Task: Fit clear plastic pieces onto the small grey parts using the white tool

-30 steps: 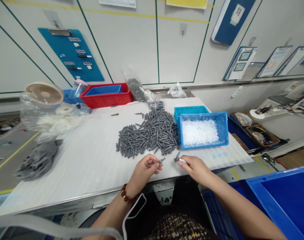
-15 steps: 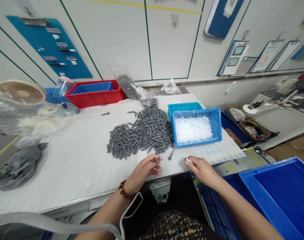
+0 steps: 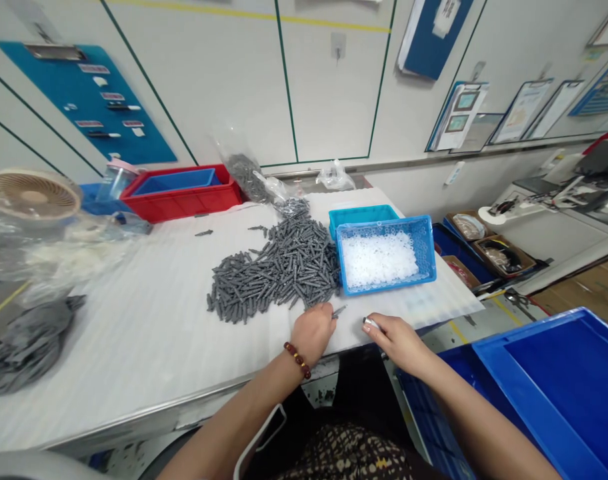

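My left hand [image 3: 313,329], wearing a beaded bracelet [image 3: 297,361], is closed at the near edge of the pile. A slim grey ribbed part [image 3: 339,311] pokes out from its fingertips; the fingers themselves are mostly hidden behind the hand. My right hand [image 3: 397,339] pinches a small silvery cylinder [image 3: 371,323] with a dark end, just above the table's front edge. Beyond my hands lies a heap of similar grey ribbed parts [image 3: 274,270]. Right of the heap, a blue bin [image 3: 384,287] tilts toward me and contains many small white translucent rings [image 3: 379,259].
Behind the blue bin stands a teal bin [image 3: 361,213]. A red bin [image 3: 189,203], a fan [image 3: 31,193] and clear plastic bags [image 3: 59,247] occupy the back left. Grey cloth-like material [image 3: 29,347] lies at the left edge. Large blue trays [image 3: 549,393] stand at my right.
My left hand has moved right and forward to the loose grey part, its fingers now turned away from view. My right hand keeps the silvery cylinder in nearly the same place. The view has shifted slightly.
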`<state>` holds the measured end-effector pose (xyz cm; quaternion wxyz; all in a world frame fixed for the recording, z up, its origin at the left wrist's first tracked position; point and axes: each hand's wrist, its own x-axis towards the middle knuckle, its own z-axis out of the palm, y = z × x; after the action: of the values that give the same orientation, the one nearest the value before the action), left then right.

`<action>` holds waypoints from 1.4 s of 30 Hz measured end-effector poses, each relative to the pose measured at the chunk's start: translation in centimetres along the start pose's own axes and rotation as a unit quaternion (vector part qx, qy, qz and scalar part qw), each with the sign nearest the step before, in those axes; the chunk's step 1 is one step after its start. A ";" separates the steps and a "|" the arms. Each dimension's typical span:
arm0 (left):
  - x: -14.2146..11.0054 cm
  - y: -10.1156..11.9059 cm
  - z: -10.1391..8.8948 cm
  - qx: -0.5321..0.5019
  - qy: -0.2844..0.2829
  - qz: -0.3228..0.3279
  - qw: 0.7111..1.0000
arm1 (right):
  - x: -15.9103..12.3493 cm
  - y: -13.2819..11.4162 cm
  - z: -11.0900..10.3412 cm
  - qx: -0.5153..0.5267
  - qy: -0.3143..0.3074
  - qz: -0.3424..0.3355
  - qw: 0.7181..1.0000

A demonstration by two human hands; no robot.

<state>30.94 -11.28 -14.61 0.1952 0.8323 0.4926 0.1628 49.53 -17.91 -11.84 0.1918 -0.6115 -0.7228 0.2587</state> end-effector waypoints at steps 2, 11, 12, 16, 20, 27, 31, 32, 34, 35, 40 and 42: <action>-0.5 -0.1 -0.6 -0.008 0.004 0.007 1.000 | 0.2 -0.2 0.2 0.013 0.010 -0.002 1.000; -4.8 0.5 -3.0 -0.418 -0.113 -0.089 0.897 | 1.2 -2.3 2.4 0.078 0.099 -0.148 0.981; -5.0 0.6 -3.1 -0.450 -0.114 -0.103 0.880 | 1.3 -2.6 2.5 0.071 0.103 -0.159 0.979; -5.6 1.0 -3.6 -0.502 -0.103 -0.117 0.851 | 1.1 -3.1 2.6 0.056 0.128 -0.171 0.975; -6.0 1.3 -4.1 -0.514 -0.086 -0.116 0.845 | 0.8 -3.2 2.6 0.043 0.146 -0.183 0.971; -6.7 1.2 -3.7 -0.505 -0.063 -0.114 0.853 | 0.4 -3.6 2.7 0.029 0.161 -0.192 0.968; -7.0 1.4 -3.8 -0.466 -0.037 -0.105 0.878 | 0.3 -4.0 2.8 0.013 0.204 -0.218 0.954; -7.1 1.5 -3.9 -0.449 -0.027 -0.103 0.887 | 0.3 -4.2 2.8 0.007 0.223 -0.231 0.947; -7.2 1.8 -4.0 -0.417 -0.005 -0.104 0.903 | 0.3 -4.6 3.0 -0.001 0.266 -0.253 0.930; -7.2 1.9 -4.0 -0.409 0.003 -0.104 0.906 | 0.3 -4.8 3.1 -0.004 0.289 -0.260 0.921; -7.0 2.5 -3.7 -0.416 0.033 -0.098 0.904 | 0.2 -5.2 3.7 -0.040 0.337 -0.258 0.904; -6.9 2.7 -3.5 -0.410 0.041 -0.098 0.906 | 0.1 -5.0 3.9 -0.059 0.327 -0.265 0.905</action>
<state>28.16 -17.95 -10.83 0.5140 0.6189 0.4688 0.3646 43.26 -18.92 -11.86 0.4428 -0.4582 -0.7684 -0.0592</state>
